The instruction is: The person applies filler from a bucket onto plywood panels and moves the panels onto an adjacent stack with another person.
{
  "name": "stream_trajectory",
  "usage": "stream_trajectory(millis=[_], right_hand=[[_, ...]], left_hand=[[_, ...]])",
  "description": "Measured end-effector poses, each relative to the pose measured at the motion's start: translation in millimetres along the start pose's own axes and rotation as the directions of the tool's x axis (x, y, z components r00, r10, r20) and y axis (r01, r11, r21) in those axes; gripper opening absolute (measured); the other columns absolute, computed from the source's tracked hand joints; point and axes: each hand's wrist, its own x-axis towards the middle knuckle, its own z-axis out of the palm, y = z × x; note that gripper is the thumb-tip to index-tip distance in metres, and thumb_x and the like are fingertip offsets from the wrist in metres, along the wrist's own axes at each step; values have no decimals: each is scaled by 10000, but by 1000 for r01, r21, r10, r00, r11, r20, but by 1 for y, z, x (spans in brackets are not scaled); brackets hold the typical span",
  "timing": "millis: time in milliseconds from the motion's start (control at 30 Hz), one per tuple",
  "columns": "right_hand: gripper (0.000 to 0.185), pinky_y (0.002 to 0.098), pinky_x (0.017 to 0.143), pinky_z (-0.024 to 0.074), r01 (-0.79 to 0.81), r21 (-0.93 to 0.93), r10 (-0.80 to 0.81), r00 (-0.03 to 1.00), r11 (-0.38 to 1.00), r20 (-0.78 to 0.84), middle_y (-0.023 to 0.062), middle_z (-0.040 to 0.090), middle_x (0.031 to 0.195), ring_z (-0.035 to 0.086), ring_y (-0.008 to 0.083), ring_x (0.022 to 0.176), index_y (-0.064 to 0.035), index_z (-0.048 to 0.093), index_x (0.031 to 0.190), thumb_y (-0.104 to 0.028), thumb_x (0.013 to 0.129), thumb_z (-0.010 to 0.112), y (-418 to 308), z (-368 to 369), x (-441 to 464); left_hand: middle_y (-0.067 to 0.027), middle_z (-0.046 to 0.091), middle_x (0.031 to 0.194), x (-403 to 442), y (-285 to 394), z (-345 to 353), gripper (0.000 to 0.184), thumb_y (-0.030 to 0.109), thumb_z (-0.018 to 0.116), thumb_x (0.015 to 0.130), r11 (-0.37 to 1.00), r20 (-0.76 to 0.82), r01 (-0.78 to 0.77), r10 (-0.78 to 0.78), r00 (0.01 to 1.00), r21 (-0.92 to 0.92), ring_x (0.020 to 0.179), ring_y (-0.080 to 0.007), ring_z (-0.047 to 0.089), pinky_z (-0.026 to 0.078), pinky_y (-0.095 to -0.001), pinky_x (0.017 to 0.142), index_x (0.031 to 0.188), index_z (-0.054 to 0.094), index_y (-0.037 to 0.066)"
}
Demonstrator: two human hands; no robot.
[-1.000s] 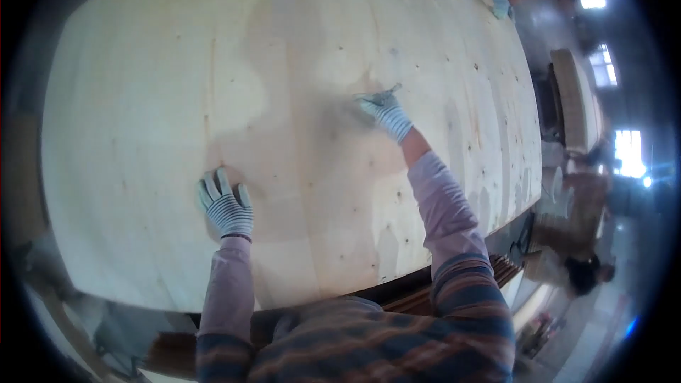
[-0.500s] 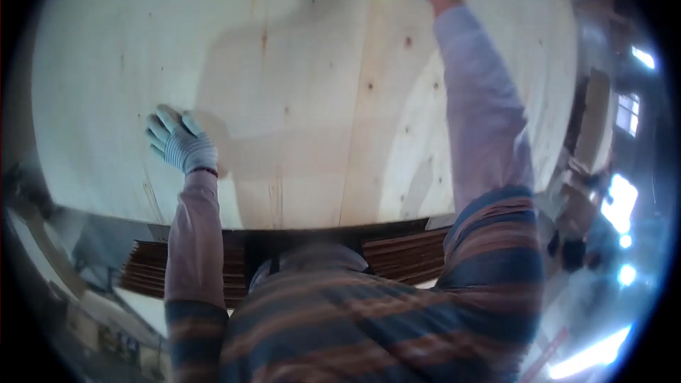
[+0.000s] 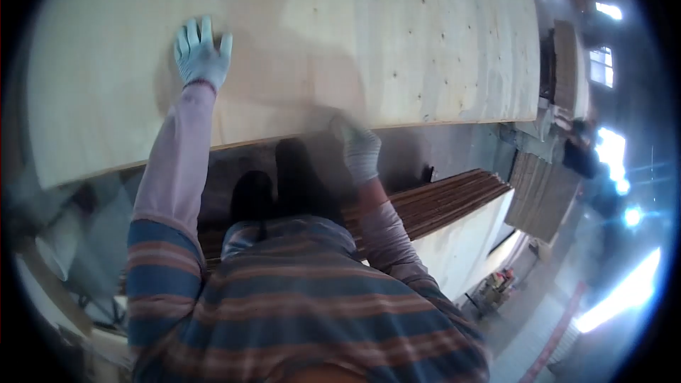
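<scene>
To the right, a bright white rectangular window glares at me. Dull grey floor lies near a slanting band of white light.

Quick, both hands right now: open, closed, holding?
Left hand: open, spread on the pale panel.
Right hand: blurred at the panel's near edge; can't tell.

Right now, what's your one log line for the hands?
left hand: gloved, spread on wood sheet | right hand: blurred, by sheet's near edge, grip unclear | stacked boards: partly behind right sleeve
</scene>
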Motion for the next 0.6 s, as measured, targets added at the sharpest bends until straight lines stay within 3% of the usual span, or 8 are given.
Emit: stream_trajectory(millis=[67, 100, 167, 200, 267, 433, 533, 600], right_hand=[[277, 311, 784, 521, -370, 441, 353, 927, 818, 123, 100, 689, 979, 648, 201, 889, -69, 668, 1115, -48, 841, 629, -32, 7, 18], [252, 301, 758, 520, -545, 691, 586, 782, 475, 213, 88, 693, 936, 640, 167, 833, -72, 678, 1100, -62, 856, 613, -50, 11, 30], [257, 301, 714, 505, 73, 118, -79, 995, 990, 53, 111, 687, 938, 627, 181, 763, -61, 664, 1116, -93, 869, 603, 2, 28, 66], [261, 300, 692, 498, 442, -209, -420, 896, 872, 144, 123, 684, 939, 621, 187, 729, -55, 656, 1125, -108, 875, 597, 23, 41, 89], [226, 310, 717, 505, -253, -253, 305, 933, 934, 192, 120, 689, 971, 647, 205, 799, -49, 672, 1074, -136, 888, 577, -31, 56, 148], [219, 317, 758, 526, 475, -231, -212, 708, 849, 674, 121, 694, 1017, 664, 179, 912, -62, 692, 1062, -160, 905, 575, -38, 63, 145], [225, 284, 933, 480, -326, 308, 214, 914, 894, 345, 85, 670, 1096, 607, 139, 1025, 7, 656, 1105, -41, 895, 592, -34, 74, 39], [231, 279, 878, 498, -272, 72, 267, 961, 960, 67, 92, 674, 1092, 632, 146, 960, -16, 668, 1099, -39, 875, 618, -88, 115, -2]], left_hand=[[-119, 366, 1416, -31, -88, -9, 586, 455, 471, 881, 998, -56, -25, 28, 998, 57, 1294, -327, 337, 262, -503, 1061, 1365, 417, 128], [-121, 364, 1419, -51, -135, -12, 579, 451, 462, 891, 997, -34, 61, -60, 998, 46, 1289, -333, 341, 260, -505, 1063, 1371, 414, 130], [-136, 352, 1427, -92, -193, -34, 572, 445, 443, 906, 901, -63, 428, -424, 903, 72, 1285, -339, 342, 261, -506, 1064, 1378, 404, 125], [-142, 351, 1426, -86, -197, -33, 570, 441, 439, 909, 887, -89, 444, -436, 896, 124, 1283, -342, 341, 263, -507, 1063, 1378, 402, 120], [-153, 350, 1422, -92, -199, -33, 566, 431, 431, 915, 852, -118, 464, -449, 886, 243, 1281, -349, 339, 267, -509, 1059, 1379, 398, 109], [-165, 331, 1429, -94, -199, -41, 558, 409, 409, 927, 849, -45, 448, -455, 889, 278, 1275, -376, 324, 249, -518, 1054, 1386, 370, 93], [-183, 303, 1440, -84, -199, -41, 569, 410, 417, 916, 833, -50, 489, -494, 868, 258, 1277, -409, 308, 234, -544, 1051, 1380, 365, 83], [-198, 278, 1450, -84, -199, -43, 580, 413, 420, 910, 836, -22, 497, -506, 862, 233, 1278, -432, 296, 221, -559, 1052, 1376, 358, 74]])
